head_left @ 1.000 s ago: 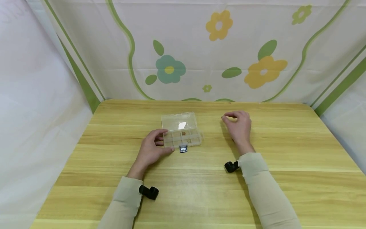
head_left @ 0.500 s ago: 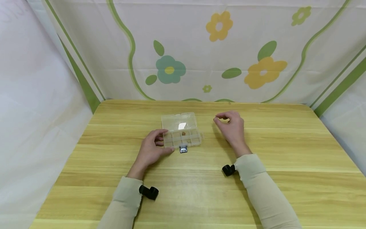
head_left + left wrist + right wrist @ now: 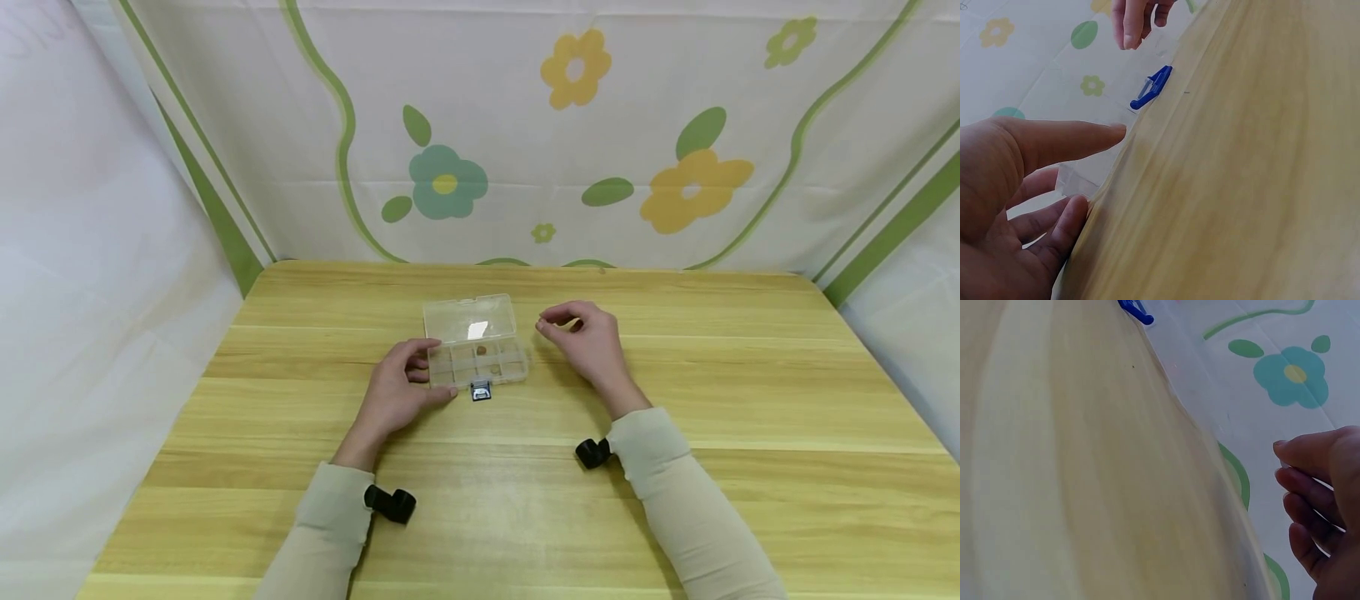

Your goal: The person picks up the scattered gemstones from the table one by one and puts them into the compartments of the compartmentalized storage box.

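A clear plastic compartment box (image 3: pixel 442 372) lies on the table with its lid (image 3: pixel 457 315) folded back. My left hand (image 3: pixel 395 390) grips its left end, thumb at the front edge and index finger near the hinge side. A small brown piece (image 3: pixel 482 351) lies in a back compartment, and a pale piece (image 3: pixel 496 370) in a front one. At the box's front edge is a blue latch (image 3: pixel 1155 87). My right hand (image 3: pixel 587 340) is raised right of the box; thumb and index finger pinch a tiny pale piece (image 3: pixel 1284 464), mostly hidden by the fingertips.
The wooden table (image 3: pixel 480 517) reaches back to a white curtain (image 3: pixel 510 125) printed with flowers. Black wrist cameras sit on the left sleeve (image 3: pixel 337 500) and the right sleeve (image 3: pixel 652 442).
My right hand has moved left and slightly toward me, closer to the box, keeping its pinch. The left hand and the box have stayed in place.
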Motion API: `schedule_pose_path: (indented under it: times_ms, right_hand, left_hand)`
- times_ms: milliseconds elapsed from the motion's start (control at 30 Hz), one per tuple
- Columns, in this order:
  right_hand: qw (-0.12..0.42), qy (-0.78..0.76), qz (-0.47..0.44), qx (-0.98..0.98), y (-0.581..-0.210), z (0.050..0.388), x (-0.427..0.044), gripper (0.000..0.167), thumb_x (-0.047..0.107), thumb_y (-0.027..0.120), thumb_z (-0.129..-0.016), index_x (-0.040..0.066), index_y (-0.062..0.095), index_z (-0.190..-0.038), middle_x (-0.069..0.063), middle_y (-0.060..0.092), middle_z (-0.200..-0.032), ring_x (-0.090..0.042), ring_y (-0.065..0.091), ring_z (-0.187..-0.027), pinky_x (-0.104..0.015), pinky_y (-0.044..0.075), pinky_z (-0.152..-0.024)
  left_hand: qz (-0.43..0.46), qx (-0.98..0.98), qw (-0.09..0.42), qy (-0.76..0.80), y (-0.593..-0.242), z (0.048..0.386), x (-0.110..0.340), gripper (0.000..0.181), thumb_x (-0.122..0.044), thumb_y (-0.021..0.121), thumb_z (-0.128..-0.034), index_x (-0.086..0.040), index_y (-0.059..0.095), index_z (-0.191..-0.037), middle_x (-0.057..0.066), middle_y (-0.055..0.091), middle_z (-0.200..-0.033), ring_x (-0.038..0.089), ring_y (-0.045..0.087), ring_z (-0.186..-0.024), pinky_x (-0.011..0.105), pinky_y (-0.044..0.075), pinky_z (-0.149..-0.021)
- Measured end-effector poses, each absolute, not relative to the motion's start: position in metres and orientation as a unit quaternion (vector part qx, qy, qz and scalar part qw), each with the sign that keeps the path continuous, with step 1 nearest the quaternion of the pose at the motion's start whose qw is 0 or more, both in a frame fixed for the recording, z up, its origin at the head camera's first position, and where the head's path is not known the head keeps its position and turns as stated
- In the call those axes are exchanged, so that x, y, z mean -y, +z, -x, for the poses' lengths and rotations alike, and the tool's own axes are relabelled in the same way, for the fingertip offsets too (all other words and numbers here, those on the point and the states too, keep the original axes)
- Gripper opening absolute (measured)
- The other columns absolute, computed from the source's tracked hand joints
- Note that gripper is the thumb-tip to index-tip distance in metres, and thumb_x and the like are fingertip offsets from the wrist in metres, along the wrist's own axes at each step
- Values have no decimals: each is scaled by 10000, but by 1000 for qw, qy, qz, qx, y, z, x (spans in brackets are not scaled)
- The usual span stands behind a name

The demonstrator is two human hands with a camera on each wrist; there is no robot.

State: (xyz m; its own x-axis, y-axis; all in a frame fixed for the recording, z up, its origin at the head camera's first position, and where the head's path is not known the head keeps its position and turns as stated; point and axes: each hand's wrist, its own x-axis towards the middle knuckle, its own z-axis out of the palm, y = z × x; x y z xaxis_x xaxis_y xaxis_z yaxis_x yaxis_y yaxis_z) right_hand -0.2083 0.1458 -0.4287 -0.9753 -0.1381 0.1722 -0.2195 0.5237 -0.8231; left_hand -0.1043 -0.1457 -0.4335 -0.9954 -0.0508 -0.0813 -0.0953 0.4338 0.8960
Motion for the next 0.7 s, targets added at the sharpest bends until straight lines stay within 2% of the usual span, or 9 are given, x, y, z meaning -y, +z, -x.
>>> schedule_pose_path:
  times_ms: [233,700]
  right_hand:
    - [33,486,-123,865,-427,204,-138,148,245,845,-950,144,834,-1058,-67,784,-1082,-240,667,-1023,-363,524,-906]
    - [21,482,-186,856,-424,197,-117,96,199,856,-939,155,833,-1021,-22,787,-1063,-208,670,-1002,-392,552,-896]
  left_hand:
    - [43,-848,21,528,-434,105,145,744,-91,951,-800,-129,629,-1470,151,646,-1341,319,662,-1144,478,580,-1028]
    - [45,-847,19,529,-434,105,146,744,-83,951,-798,-124,628,-1468,157,649,-1337,321,668,-1140,479,585,-1023]
